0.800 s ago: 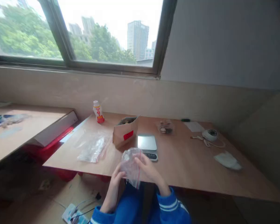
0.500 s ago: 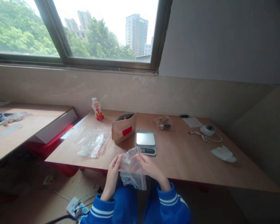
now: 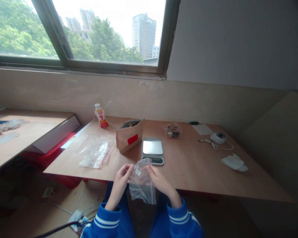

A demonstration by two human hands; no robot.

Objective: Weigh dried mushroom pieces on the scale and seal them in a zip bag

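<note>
A clear, crumpled plastic bag hangs at the lower centre of the frame, its red-striped edge running down the right side, a small white label in its upper part.

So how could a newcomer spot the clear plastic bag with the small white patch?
Below the dark-framed window is a light-brown wooden table. At its near edge, before the silver-topped scale, is the clear plastic bag. Unlike the see-through bags lying farther left, it is held up by a bare left hand and bare right hand.

Upright capped bottle, white dome camera with pale cable, dark-framed window above
</note>
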